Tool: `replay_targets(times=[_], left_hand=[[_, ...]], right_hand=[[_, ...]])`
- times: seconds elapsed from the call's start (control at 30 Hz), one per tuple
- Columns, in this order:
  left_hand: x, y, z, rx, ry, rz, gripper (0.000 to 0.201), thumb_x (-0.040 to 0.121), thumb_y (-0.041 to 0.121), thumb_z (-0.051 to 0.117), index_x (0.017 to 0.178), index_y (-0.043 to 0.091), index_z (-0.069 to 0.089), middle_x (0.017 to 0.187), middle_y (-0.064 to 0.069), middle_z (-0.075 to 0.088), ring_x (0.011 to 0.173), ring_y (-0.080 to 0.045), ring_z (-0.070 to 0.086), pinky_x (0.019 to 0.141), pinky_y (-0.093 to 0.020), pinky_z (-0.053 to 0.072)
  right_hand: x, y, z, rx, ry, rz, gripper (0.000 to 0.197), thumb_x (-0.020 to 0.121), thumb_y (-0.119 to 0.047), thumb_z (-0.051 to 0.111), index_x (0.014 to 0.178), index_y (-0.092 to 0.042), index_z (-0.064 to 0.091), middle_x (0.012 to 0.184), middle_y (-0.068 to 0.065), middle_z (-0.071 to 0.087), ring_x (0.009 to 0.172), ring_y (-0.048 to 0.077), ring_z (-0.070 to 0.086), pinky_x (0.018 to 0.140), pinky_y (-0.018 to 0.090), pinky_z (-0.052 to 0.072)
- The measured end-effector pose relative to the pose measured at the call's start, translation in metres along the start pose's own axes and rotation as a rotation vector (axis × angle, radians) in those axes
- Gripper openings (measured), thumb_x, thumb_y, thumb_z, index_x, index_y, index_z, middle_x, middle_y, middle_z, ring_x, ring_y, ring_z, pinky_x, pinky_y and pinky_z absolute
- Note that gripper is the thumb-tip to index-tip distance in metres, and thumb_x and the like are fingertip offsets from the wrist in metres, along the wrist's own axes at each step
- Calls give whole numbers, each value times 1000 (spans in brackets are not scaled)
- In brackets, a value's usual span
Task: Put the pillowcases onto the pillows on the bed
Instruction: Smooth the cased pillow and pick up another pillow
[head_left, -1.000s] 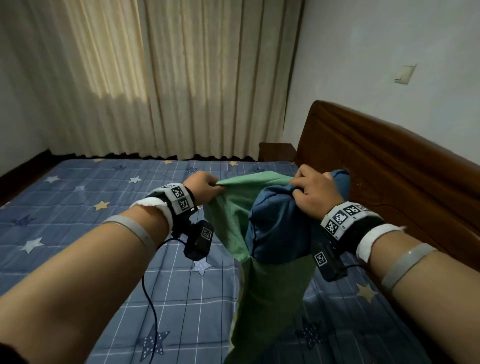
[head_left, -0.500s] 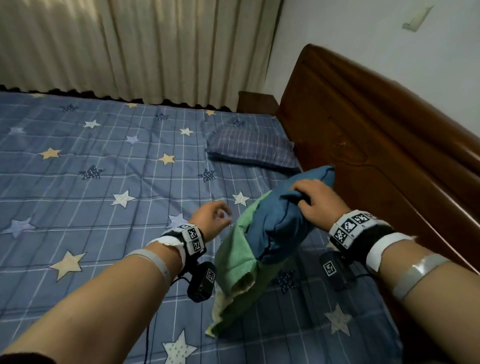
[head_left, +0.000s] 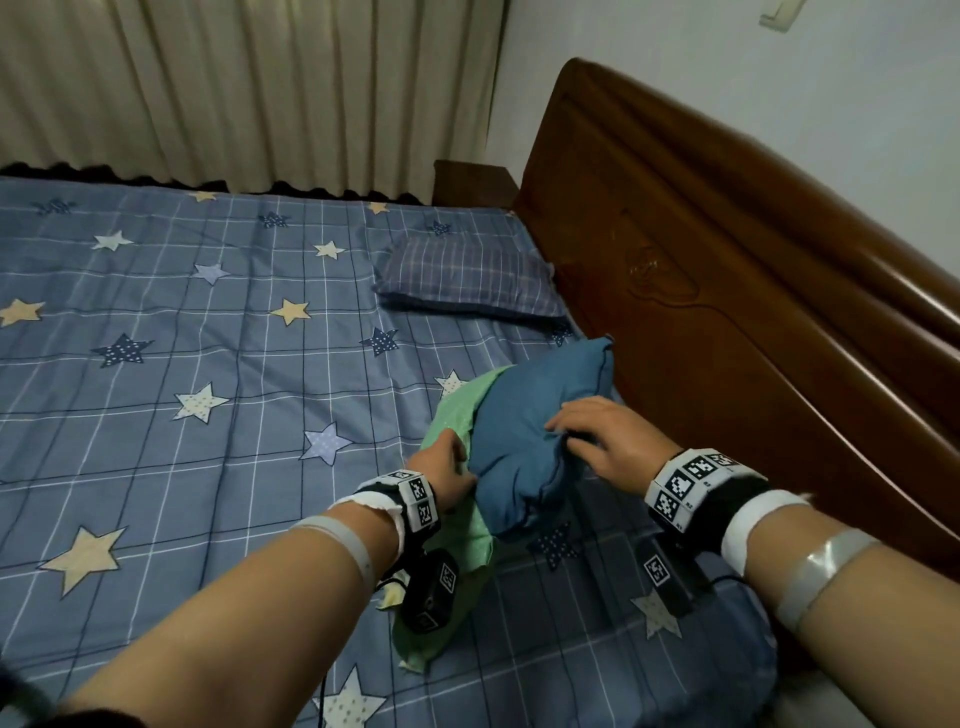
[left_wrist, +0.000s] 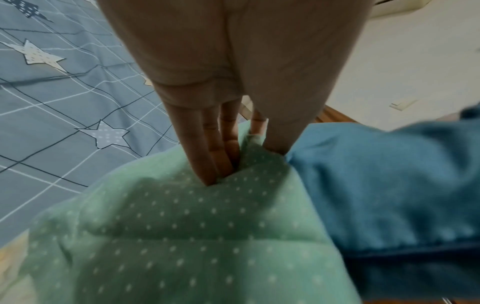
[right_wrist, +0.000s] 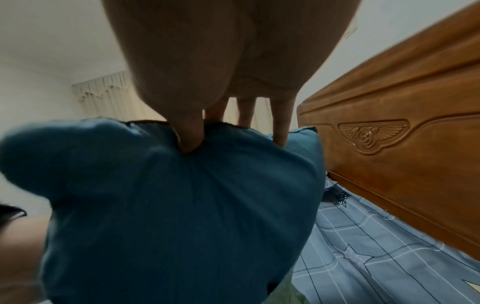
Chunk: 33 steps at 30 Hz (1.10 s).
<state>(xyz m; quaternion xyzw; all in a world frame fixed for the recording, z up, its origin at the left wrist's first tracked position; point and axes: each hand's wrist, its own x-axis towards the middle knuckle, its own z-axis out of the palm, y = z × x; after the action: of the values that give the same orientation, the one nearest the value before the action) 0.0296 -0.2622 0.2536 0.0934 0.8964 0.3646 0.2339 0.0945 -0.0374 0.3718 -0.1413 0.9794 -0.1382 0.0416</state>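
Observation:
A blue pillow (head_left: 530, 431) lies on the bed close to the headboard, with a green dotted pillowcase (head_left: 457, 410) bunched along its left side and under it. My left hand (head_left: 457, 447) pinches a fold of the green pillowcase (left_wrist: 182, 226) between thumb and fingers (left_wrist: 207, 164), right where it meets the pillow (left_wrist: 389, 185). My right hand (head_left: 563, 434) sits on top of the pillow (right_wrist: 182, 216), and its thumb (right_wrist: 189, 139) and fingers squeeze a ridge of the blue cloth. How far the pillow reaches into the case is hidden.
A second pillow in a plaid case (head_left: 467, 280) lies farther up the bed by the wooden headboard (head_left: 727, 291). The star-patterned sheet (head_left: 208, 364) spreads out to the left. Curtains (head_left: 260, 88) hang behind the bed and a small wooden nightstand (head_left: 470, 182) stands in the corner.
Pillow and pillowcase came down from mid-air onto the bed. My left hand let go of the case half a second ago and now pinches it again beside the pillow.

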Motion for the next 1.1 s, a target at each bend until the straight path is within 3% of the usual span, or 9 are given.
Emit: replay_targets(times=[0.1, 0.27, 0.37, 0.5, 0.8, 0.87, 0.93, 1.0, 1.1], left_hand=[[1, -3, 2, 41, 58, -23, 32, 82, 30, 70, 97, 21, 43, 82, -5, 59, 76, -27, 57, 64, -29, 41], [2, -8, -14, 94, 85, 38, 5, 84, 25, 72, 81, 23, 68, 83, -2, 68, 85, -23, 66, 71, -25, 46], [2, -16, -20, -141, 114, 29, 23, 84, 23, 76, 65, 21, 64, 69, 3, 68, 73, -20, 69, 69, -29, 57], [-3, -17, -29, -510, 112, -1, 22, 88, 13, 73, 69, 12, 62, 66, -6, 65, 62, -22, 63, 67, -37, 61], [-12, -12, -41, -705, 105, -30, 17, 89, 5, 69, 77, 10, 58, 69, -12, 61, 64, -25, 58, 72, -41, 57], [-16, -11, -46, -621, 86, 24, 21, 89, 2, 66, 87, 15, 50, 72, -12, 61, 66, -27, 62, 69, -42, 59], [-20, -8, -52, -325, 89, 135, 29, 89, 5, 59, 92, 27, 42, 75, -12, 63, 68, -30, 65, 66, -44, 60], [-26, 1, -58, 43, 63, 247, 28, 90, 9, 52, 97, 35, 45, 80, -4, 62, 73, -27, 63, 69, -41, 58], [-31, 13, -63, 426, -33, 351, 42, 92, 19, 49, 124, 47, 54, 99, 4, 52, 93, -22, 58, 81, -38, 55]], right_hand=[[4, -9, -1, -38, 17, 5, 18, 97, -21, 52, 111, -16, 64, 109, -2, 65, 110, 16, 53, 99, 29, 39], [9, -19, -6, -136, 48, 46, 13, 99, -29, 45, 87, -24, 45, 81, -13, 47, 89, 20, 51, 76, 41, 45], [10, -20, -10, -53, 90, 59, 13, 99, -26, 46, 88, -20, 48, 83, -5, 56, 85, 22, 53, 77, 42, 44], [8, -20, -16, -39, 118, 74, 12, 99, -27, 46, 94, -18, 52, 87, 1, 60, 86, 21, 55, 78, 43, 45], [7, -32, -30, -74, 134, 109, 11, 98, -37, 43, 93, -30, 50, 82, -3, 54, 82, 19, 54, 74, 44, 48], [6, -33, -35, -72, 127, 115, 12, 98, -36, 43, 95, -29, 52, 83, -3, 54, 82, 19, 55, 75, 44, 48], [4, -34, -40, -77, 131, 116, 11, 98, -36, 44, 94, -30, 52, 82, -4, 53, 81, 19, 54, 75, 44, 48], [2, -35, -44, -89, 137, 124, 11, 98, -34, 45, 94, -27, 53, 81, -3, 51, 79, 18, 53, 74, 43, 48], [-4, -34, -47, -86, 140, 125, 11, 98, -33, 46, 91, -26, 52, 78, -5, 48, 76, 17, 51, 73, 44, 47]])
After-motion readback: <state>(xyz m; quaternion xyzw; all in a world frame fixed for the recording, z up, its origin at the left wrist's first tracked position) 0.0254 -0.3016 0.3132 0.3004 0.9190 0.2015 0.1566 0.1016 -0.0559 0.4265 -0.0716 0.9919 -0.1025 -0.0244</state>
